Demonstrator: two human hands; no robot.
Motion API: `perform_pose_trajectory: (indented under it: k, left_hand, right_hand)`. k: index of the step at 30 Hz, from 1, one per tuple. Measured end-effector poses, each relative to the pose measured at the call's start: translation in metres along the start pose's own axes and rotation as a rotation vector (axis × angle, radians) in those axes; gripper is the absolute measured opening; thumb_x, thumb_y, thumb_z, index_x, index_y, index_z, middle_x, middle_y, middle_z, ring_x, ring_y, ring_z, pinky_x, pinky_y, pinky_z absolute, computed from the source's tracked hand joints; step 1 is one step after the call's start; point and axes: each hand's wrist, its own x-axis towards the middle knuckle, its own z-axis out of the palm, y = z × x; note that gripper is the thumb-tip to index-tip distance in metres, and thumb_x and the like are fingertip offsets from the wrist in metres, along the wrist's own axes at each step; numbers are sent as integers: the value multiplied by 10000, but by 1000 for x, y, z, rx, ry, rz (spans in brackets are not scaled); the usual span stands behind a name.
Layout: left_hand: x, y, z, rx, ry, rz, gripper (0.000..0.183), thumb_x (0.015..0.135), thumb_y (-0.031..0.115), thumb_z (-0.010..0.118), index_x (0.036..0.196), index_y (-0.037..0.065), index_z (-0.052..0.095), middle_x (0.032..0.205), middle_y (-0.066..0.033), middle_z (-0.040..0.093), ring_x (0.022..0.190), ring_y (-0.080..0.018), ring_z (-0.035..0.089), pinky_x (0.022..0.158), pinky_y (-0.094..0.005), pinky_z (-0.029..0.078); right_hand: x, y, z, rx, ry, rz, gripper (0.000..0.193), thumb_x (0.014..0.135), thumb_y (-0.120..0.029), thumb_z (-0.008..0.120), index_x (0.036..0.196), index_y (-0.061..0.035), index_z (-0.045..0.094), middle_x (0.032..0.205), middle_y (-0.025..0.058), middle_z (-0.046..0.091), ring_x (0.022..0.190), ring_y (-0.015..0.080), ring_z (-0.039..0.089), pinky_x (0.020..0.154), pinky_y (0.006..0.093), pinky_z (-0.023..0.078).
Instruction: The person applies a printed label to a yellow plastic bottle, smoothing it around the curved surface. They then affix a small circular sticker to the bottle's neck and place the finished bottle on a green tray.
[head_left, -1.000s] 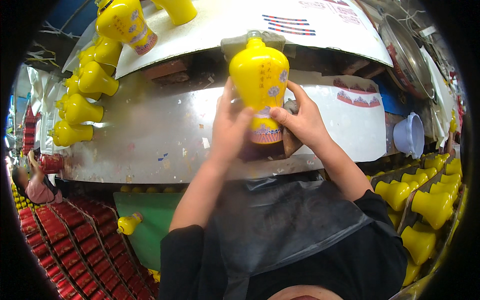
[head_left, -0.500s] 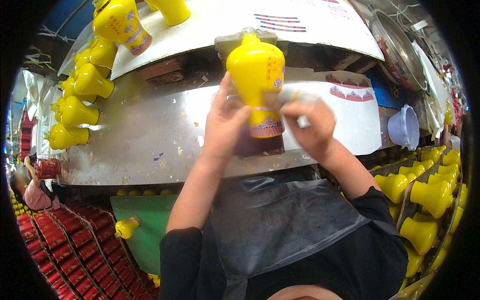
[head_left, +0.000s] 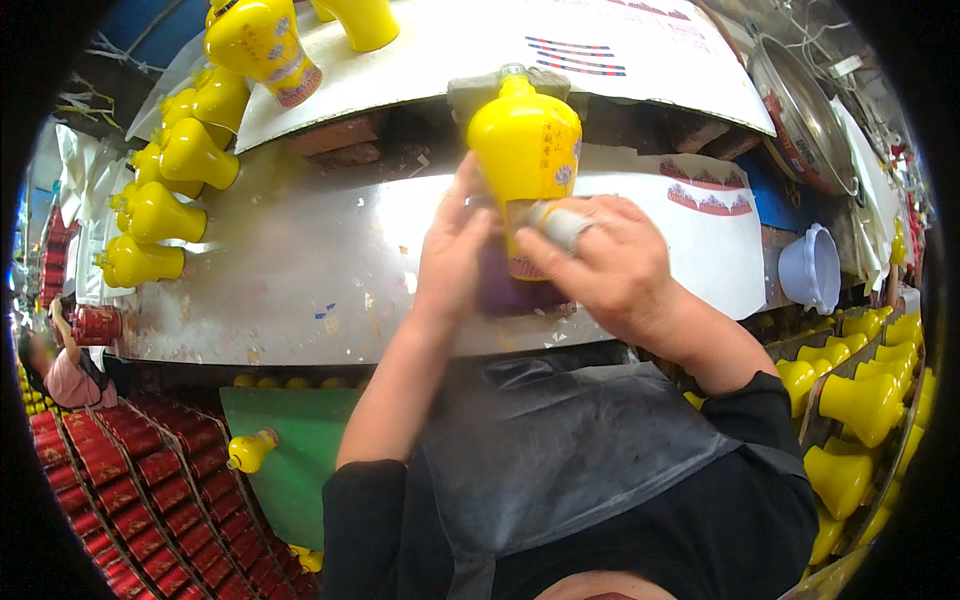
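A glossy yellow bottle [head_left: 520, 140] with a glass neck lies on its side in front of me, its neck against a grey block [head_left: 470, 95]. Dark lettering and a floral decal mark its face, and a patterned band circles its base. My left hand [head_left: 448, 250] holds the bottle's left side near the narrow lower body, fingers partly behind it. In my right hand [head_left: 625, 262] is a scraper [head_left: 562, 224] with a pale wrapped handle. Its dark edge lies across the bottle's lower body, above the base band, slightly blurred.
Several yellow bottles [head_left: 200, 153] line the table's left side. Decal strips [head_left: 710, 200] lie on white paper at right, near a lavender bucket [head_left: 810, 268]. Racked yellow bottles [head_left: 862, 400] stand at lower right, red boxes [head_left: 130, 480] at lower left. Another person [head_left: 70, 370] is at far left.
My right hand has moved left and brought the scraper across the bottle's lower body. The left thumb has slid off the bottle's front to its side.
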Motion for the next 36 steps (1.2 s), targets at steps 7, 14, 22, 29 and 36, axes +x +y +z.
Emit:
perform_pose_trajectory:
  k: [7, 14, 22, 29, 36]
  left_hand:
    - [2, 7, 0, 21, 20, -53, 593, 1058, 68, 494, 1619, 92, 305, 1349, -108, 516, 1009, -171, 662, 927, -344, 550]
    - [14, 11, 5, 474, 85, 150, 841, 793, 95, 717, 1530, 35, 316, 1433, -164, 441, 1314, -271, 489, 1044, -402, 480]
    - [58, 28, 38, 1091, 175, 539, 736, 785, 247, 791, 1399, 18, 455, 1333, -191, 500, 1288, -382, 434, 1121, -505, 319]
    - [75, 18, 36, 1011, 210, 547, 431, 910, 255, 622, 1255, 8, 547, 1218, -172, 541, 1194, -362, 468, 1064, -479, 357]
    - [69, 23, 32, 146, 149, 135, 321, 1054, 181, 441, 1302, 7, 548, 1217, -97, 556, 1135, -177, 539, 1023, -332, 447]
  right_hand:
    - [53, 30, -10, 67, -163, -103, 401, 835, -62, 716, 1232, -111, 684, 833, 89, 635, 741, 220, 662, 691, 349, 567]
    - [57, 69, -16, 304, 90, 170, 325, 905, -64, 766, 1210, -45, 658, 1031, 144, 739, 917, 254, 762, 792, 318, 613]
    - [69, 104, 0, 576, 160, 427, 264, 929, -74, 727, 1182, -5, 691, 1029, 127, 750, 929, 195, 737, 839, 301, 595]
    - [78, 122, 14, 483, 129, 383, 262, 906, -138, 739, 1118, 16, 740, 1065, 164, 763, 912, 212, 740, 846, 318, 586]
    - [44, 94, 15, 156, 294, -4, 199, 818, -118, 761, 1014, -142, 732, 872, 70, 696, 749, 243, 690, 681, 354, 577]
